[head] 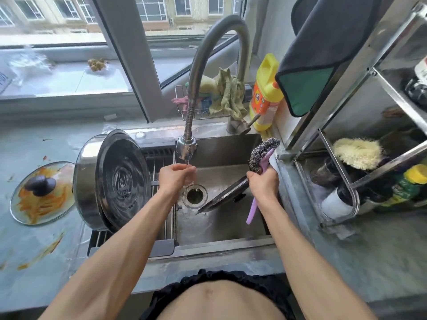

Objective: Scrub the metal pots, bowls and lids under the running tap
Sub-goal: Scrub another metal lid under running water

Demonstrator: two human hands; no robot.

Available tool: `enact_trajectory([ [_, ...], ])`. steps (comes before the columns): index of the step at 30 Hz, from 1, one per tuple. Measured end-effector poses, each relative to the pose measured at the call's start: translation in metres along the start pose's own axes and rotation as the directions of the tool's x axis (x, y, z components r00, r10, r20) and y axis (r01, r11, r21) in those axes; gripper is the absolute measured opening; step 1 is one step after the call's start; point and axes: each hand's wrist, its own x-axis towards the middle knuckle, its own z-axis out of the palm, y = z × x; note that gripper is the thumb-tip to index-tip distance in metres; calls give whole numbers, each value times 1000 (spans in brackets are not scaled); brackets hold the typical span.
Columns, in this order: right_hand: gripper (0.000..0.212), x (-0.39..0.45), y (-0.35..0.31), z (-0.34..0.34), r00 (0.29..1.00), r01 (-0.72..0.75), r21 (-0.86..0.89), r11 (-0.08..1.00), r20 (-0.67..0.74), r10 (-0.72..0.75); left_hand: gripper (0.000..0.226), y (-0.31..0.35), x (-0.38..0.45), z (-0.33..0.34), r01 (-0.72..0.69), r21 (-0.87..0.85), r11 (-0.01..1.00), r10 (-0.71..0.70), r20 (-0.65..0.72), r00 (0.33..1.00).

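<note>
Steel sink (221, 227) fills the middle of the head view, and every place below is told from it. Above its drain (194, 196) the tap (186, 147) lets down a thin stream of water. The left hand (176, 177) sits under that stream, fingers loosely curled and holding nothing, water running over them. The right hand (262, 184), toward the sink's right wall, grips two things at once: the purple handle of a steel-wool scrubber (263, 155), its wire pad raised above the fist, and the upper edge of a dark lid (223, 198), which tilts down into the basin with its lower edge near the drain.

Over the sink's left part lies a draining rack (161, 167). On it a large metal pot (92, 181) rests on its side, with a round metal lid (123, 181) leaning in its mouth.

Left of the sink, on the worktop (46, 250), a glass lid (42, 192) with a black knob lies flat, smeared orange.

Behind the sink stand a yellow detergent bottle (265, 95) and a wire basket holding a green cloth (228, 93). Right of the sink a metal shelf rack (346, 158) carries bottles and a pale brush (358, 152).
</note>
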Motion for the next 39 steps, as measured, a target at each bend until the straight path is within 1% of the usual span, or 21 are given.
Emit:
enact_trajectory([
  [3, 32, -4, 4, 1, 1000, -16, 37, 999, -12, 16, 20, -7, -4, -2, 60, -41, 997, -61, -34, 998],
  [5, 31, -7, 7, 1, 1000, -22, 81, 997, -15, 23, 22, -16, -8, -3, 160, -18, 987, -161, -56, 985],
  [6, 31, -9, 6, 1, 1000, -14, 111, 994, -20, 16, 22, -20, -11, -4, 226, 7, 974, -225, -38, 974],
  [8, 28, -12, 9, 1, 1000, 7, 139, 990, -27, -3, 33, -32, -21, -5, 359, 28, 933, -360, 24, 933],
  [12, 19, -19, 5, -5, 998, 47, 140, 989, -58, -39, 36, -43, -43, -1, 519, 21, 854, -520, 67, 852],
  [14, 19, -23, -2, -10, 994, 87, 124, 988, -75, -78, 46, -46, -50, 6, 601, -80, 796, -580, 184, 793],
  [15, 19, -26, -4, -14, 992, 104, 118, 988, -79, -95, 47, -49, -54, 11, 635, -166, 754, -585, 269, 765],
  [16, 20, -28, -7, -16, 992, 113, 122, 986, -76, -104, 43, -49, -57, 15, 653, -268, 708, -564, 343, 751],
  [18, 18, -31, -10, -24, 990, 129, 104, 986, -74, -122, 31, -49, -63, 26, 659, -437, 612, -509, 419, 752],
  [20, 17, -30, -12, -33, 988, 140, 38, 989, -68, -137, 28, -46, -66, 33, 644, -537, 544, -470, 440, 765],
  [21, 19, -27, -11, -39, 989, 135, -33, 990, -55, -137, 27, -42, -67, 32, 634, -546, 548, -462, 435, 773],
  [23, 28, -21, -5, -50, 992, 124, -268, 955, 26, -121, 22, -35, -67, 25, 602, -526, 601, -448, 401, 799],
  [25, 32, -15, 7, -57, 987, 129, -520, 844, 153, -56, 19, -31, -63, 15, 551, -456, 699, -443, 329, 834],
  [26, 33, -13, 13, -57, 981, 138, -618, 774, 193, -21, 21, -27, -63, 11, 520, -406, 752, -433, 292, 853],
  [27, 33, -11, 20, -56, 977, 148, -679, 719, 212, -1, 23, -23, -64, 7, 486, -348, 802, -418, 254, 872],
  [28, 34, -11, 24, -51, 976, 155, -709, 688, 220, 7, 24, -20, -67, 2, 452, -294, 842, -400, 222, 889],
  [29, 36, -10, 27, -49, 975, 157, -717, 679, 220, 7, 24, -18, -68, -1, 424, -239, 873, -385, 196, 902],
  [33, 43, -3, 25, -31, 952, 208, -697, 686, 306, 21, 21, -17, -68, -18, 409, -112, 905, -396, 122, 910],
  [35, 38, 1, 25, -19, 916, 282, -700, 656, 400, 32, 22, -18, -69, -26, 410, -57, 910, -404, 97, 910],
  [37, 26, 3, 24, -10, 869, 373, -685, 626, 494, 23, 25, -18, -71, -29, 402, -35, 915, -397, 100, 912],
  [39, 24, 4, 21, 3, 814, 448, -658, 605, 581, 29, 28, -19, -71, -29, 400, -17, 916, -397, 93, 913],
])
